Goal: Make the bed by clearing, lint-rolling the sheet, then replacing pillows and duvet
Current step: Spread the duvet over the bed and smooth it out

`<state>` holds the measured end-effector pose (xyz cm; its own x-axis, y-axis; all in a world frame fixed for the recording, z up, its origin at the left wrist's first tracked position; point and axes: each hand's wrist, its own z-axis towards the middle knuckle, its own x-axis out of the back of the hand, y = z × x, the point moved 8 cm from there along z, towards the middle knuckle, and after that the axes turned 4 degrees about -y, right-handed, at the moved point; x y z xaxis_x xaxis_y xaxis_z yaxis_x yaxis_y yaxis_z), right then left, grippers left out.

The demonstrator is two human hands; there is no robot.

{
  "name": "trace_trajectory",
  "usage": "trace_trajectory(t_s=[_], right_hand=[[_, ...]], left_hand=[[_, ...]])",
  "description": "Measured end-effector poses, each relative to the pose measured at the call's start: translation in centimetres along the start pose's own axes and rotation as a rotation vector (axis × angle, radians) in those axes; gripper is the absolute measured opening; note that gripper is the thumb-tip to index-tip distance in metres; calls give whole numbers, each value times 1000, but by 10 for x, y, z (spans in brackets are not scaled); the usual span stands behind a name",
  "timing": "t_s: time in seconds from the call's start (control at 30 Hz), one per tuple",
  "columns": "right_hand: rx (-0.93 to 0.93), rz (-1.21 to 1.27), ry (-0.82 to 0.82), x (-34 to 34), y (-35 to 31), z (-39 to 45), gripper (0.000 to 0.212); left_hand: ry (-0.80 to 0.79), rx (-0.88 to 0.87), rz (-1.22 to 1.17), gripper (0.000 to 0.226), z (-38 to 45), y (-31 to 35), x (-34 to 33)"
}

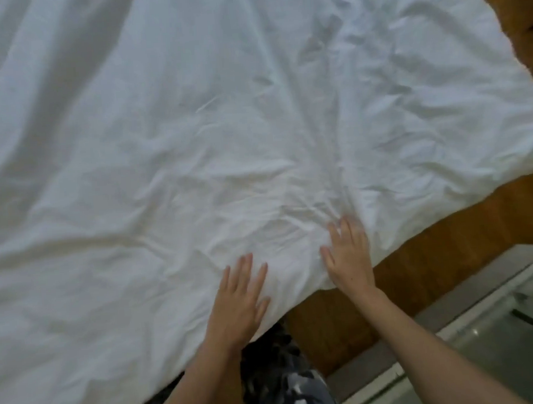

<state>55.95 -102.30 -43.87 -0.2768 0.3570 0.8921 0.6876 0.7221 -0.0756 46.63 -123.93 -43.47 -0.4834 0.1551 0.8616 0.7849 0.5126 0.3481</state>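
My left hand (238, 300) lies flat on the white duvet (223, 126), palm down, fingers straight and a little spread, close to the near edge of the cloth. My right hand (350, 259) lies flat too, just beside the left one and a little farther up, with its fingers stretched out along the duvet close to its edge. The fingertips of that hand look smeared, so I cannot tell exactly how far apart they are. Neither hand curls round or pinches the fabric; both only press on it from above.

The duvet covers nearly the whole view, spread wide over the bed and reaching out of sight to the left and at the top. It is rumpled, with many creases running toward the spot where my right hand rests, and softer folds at the upper left. Its near edge runs slantwise from the lower left up to the right.

Beyond that edge, on the right, shows the brown wooden floor (449, 253), and a strip of it appears again at the top right corner. At the lower right stands a pale grey frame with glass (485, 338). Below my forearms shows a piece of my dark patterned clothing (285, 381).
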Motion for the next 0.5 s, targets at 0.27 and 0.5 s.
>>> trace_trajectory(t_s=[0.27,0.5], right_hand=[[281,9,102,41,-112,79,59],[516,-42,122,53,-218,138,60]], left_hand=[[332,379,-50,58,67,-135,90],[528,663,-118,62,48,-229,122]])
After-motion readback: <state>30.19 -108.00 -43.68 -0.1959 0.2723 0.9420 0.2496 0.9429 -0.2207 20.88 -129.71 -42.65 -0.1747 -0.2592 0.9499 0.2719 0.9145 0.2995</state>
